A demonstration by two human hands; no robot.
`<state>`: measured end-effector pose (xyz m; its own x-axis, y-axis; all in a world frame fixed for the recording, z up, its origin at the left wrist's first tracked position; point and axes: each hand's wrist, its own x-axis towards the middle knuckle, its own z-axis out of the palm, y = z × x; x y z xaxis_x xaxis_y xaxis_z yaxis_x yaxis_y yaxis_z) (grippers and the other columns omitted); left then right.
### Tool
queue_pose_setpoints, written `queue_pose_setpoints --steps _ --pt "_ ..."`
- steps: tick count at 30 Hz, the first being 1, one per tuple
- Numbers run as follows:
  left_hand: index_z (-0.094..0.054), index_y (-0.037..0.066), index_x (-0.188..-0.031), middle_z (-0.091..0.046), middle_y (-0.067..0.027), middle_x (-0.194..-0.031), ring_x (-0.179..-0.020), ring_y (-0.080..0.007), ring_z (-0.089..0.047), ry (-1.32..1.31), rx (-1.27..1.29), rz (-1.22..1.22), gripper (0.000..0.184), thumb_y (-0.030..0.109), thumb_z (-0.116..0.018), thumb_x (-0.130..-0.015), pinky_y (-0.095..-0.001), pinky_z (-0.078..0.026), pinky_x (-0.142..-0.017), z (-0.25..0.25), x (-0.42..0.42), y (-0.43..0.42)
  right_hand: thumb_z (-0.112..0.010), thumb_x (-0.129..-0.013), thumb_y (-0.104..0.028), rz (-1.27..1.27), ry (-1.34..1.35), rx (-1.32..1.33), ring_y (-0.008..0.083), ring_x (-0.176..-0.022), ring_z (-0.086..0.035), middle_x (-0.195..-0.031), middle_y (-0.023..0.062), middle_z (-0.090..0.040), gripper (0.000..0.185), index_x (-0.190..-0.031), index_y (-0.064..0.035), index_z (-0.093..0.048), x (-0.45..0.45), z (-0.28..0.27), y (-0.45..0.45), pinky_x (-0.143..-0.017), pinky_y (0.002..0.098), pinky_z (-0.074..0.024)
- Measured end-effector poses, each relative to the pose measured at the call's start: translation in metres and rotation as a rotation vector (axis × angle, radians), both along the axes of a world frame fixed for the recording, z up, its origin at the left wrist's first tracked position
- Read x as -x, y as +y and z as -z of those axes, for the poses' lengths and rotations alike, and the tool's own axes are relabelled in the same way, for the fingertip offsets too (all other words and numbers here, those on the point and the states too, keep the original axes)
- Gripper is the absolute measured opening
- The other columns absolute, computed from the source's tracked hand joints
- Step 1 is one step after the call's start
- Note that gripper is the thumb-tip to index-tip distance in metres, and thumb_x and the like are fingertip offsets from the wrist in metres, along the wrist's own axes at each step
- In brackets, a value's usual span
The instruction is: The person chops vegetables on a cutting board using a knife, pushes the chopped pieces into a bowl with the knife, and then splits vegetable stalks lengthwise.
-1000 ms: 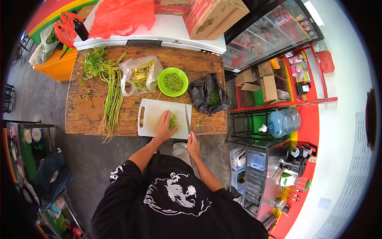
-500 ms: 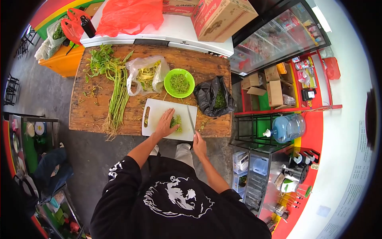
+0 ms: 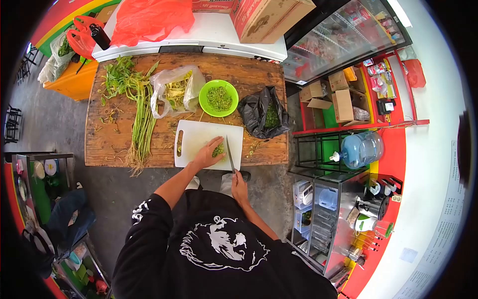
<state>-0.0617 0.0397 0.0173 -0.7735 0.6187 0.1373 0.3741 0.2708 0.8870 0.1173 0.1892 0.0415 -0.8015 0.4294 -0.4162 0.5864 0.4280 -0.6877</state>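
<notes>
A white cutting board (image 3: pixel 191 134) lies at the near edge of the wooden table. Chopped greens (image 3: pixel 218 149) form a small pile on it. My left hand (image 3: pixel 205 155) rests on the board against the pile's left side; whether it grips any greens is hidden. My right hand (image 3: pixel 239 183) is closed round the handle of a knife (image 3: pixel 229 152), whose blade lies over the board just right of the pile. Behind the board stands a green bowl (image 3: pixel 219 98) of chopped greens. A black plastic bag (image 3: pixel 256 117) with greens sits to its right.
Long-stemmed greens with roots (image 3: pixel 142 119) lie on the table's left part, beside a clear plastic bag (image 3: pixel 177 92) of pale vegetables. Beyond the table is a white freezer (image 3: pixel 209 37) bearing a red bag and boxes. A water bottle (image 3: pixel 361 149) stands at the right.
My right hand and the knife have moved left and nearer to my body, bringing the blade closer to the pile. My left hand has its fingers drawn in closer to the greens.
</notes>
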Motion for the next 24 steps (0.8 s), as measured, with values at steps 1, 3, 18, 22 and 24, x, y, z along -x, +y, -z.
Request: queue_pose_setpoints --steps 1,3,18,22,24 --pt "-0.045 0.001 -0.138 -0.049 -0.0208 -0.139 -0.13 -0.0374 -0.046 0.002 -0.002 -0.003 0.064 0.025 -0.072 -0.085 -0.0425 -0.042 -0.105 -0.002 0.002 0.0 -0.043 -0.102 -0.033 -0.003 0.002 -0.002 0.0456 -0.097 -0.063 -0.103 0.0277 -0.065 0.039 -0.133 -0.0114 -0.052 0.002 -0.004 0.002 -0.08 0.0491 -0.0496" --pt "-0.049 0.002 -0.134 -0.051 -0.0207 -0.137 -0.129 -0.0374 -0.046 0.014 -0.044 -0.238 0.059 0.022 -0.072 -0.084 -0.0423 -0.04 -0.106 -0.003 0.002 -0.009 -0.043 -0.102 -0.033 0.016 -0.009 0.002 0.0453 -0.096 -0.064 -0.102 0.027 -0.066 0.039 -0.134 -0.0113 -0.051 0.001 -0.006 0.004 -0.08 0.0487 -0.0496" --pt "-0.062 0.004 -0.112 -0.056 -0.0167 -0.101 -0.097 -0.0368 -0.055 0.023 0.326 -0.962 0.029 0.011 -0.066 -0.084 -0.0453 -0.045 -0.083 0.015 -0.013 -0.093 -0.041 -0.104 -0.036 0.167 0.178 0.222 0.0092 -0.042 -0.042 -0.06 0.0008 -0.046 0.041 -0.132 -0.0069 -0.048 -0.008 0.076 0.032 -0.038 0.0279 -0.0372" --pt "-0.066 0.004 -0.102 -0.058 -0.0131 -0.09 -0.087 -0.0335 -0.057 -0.052 0.28 -0.975 0.019 0.01 -0.066 -0.084 -0.045 -0.046 -0.077 0.028 -0.006 -0.099 -0.041 -0.104 -0.037 0.308 0.104 0.418 0.0084 -0.039 -0.038 -0.059 0.0003 -0.044 0.035 -0.12 -0.007 -0.051 0.005 0.044 0.024 -0.034 0.0259 -0.0334" --pt "-0.066 0.004 -0.1 -0.058 -0.0126 -0.087 -0.086 -0.0335 -0.057 -0.057 0.322 -0.952 0.018 0.009 -0.066 -0.083 -0.045 -0.047 -0.076 0.034 -0.001 -0.104 -0.041 -0.104 -0.038 0.331 0.078 0.489 0.0084 -0.04 -0.038 -0.06 0.0005 -0.044 0.035 -0.119 -0.0073 -0.05 0.009 0.039 0.027 -0.035 0.0262 -0.0339"
